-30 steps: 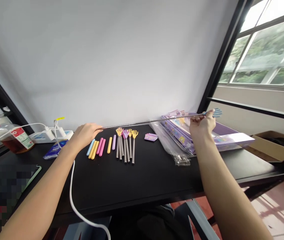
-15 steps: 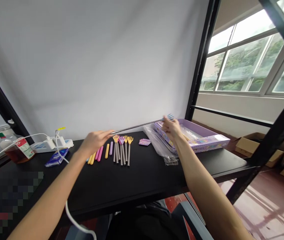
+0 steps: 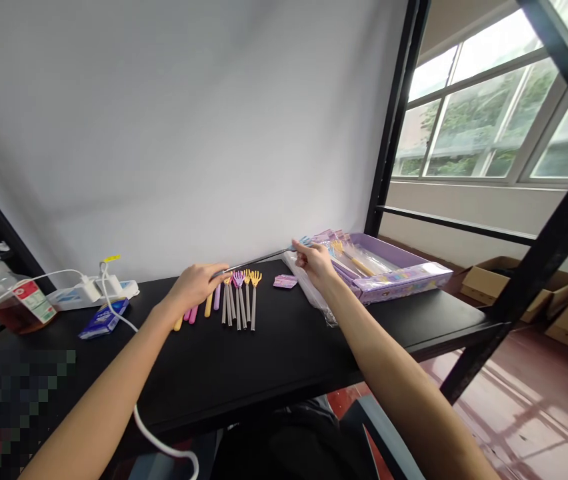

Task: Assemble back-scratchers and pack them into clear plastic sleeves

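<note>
Between my two hands, above the table, stretches a back scratcher with a thin metal rod and a blue claw-shaped head. My left hand is closed on the rod's left end. Near the blue head, my right hand pinches the other end. Below lie several back scratcher rods with yellow and purple claw heads, side by side. To their left are loose coloured handles, among them a yellow handle and a pink handle, partly hidden by my left hand.
At right stands a purple box holding wrapped back scratchers, with clear plastic bags beside it. A small pink card lies mid-table. At left are a blue packet, a power strip, a bottle and a white cable.
My right hand has moved left toward my left hand with the blue head, and the span of rod between them is shorter. The camera view has shifted slightly.
</note>
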A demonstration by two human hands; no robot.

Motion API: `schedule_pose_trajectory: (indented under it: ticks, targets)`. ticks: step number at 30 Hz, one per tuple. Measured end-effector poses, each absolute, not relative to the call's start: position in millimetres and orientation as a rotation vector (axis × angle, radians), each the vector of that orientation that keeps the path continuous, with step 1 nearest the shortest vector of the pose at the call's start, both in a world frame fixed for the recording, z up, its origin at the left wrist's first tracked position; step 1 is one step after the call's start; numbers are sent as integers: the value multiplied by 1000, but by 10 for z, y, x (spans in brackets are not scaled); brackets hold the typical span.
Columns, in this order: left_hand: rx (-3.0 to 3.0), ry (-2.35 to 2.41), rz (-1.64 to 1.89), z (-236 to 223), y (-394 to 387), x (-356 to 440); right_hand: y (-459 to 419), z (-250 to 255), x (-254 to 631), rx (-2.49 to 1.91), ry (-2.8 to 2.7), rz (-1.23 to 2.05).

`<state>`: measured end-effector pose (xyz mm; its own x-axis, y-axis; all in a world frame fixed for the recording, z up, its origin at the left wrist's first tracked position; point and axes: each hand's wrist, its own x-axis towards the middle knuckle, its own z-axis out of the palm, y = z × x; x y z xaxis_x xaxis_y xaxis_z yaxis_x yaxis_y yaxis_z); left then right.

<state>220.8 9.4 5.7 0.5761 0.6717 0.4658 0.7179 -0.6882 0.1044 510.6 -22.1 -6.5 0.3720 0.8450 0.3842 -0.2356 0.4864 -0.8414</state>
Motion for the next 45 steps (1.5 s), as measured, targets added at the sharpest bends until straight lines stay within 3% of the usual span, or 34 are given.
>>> schedule_pose_trajectory:
  ticks: [7, 12, 20, 27, 31, 35, 40, 45]
  targets:
    - [-2839, -1679, -550, 222, 392, 1249, -335, 164, 5857, -568, -326, 419]
    - [-2691, -1801, -747, 267, 428, 1005, -333, 130, 6019, -526, -215, 384]
    - [-2563, -1737, -933, 189, 424, 1022, -300, 73, 5855, -482, -274, 487]
    - [-2739, -1639, -690, 25, 527, 1148, -353, 106, 5876, -537, -373, 526]
    - [-2758, -1591, -738, 35, 479, 1200, -379, 113, 5902, -587, -453, 538]
    - [-2712, -1272, -971, 116, 336, 1545, -326, 66, 5538, -639, -608, 642]
    - [-2737, -977, -937, 151, 240, 1860, -313, 44, 5147, -769, -1011, 891]
    - [-2635, -1063, -863, 125, 231, 1741, -343, -24, 5257, -882, -1057, 767]
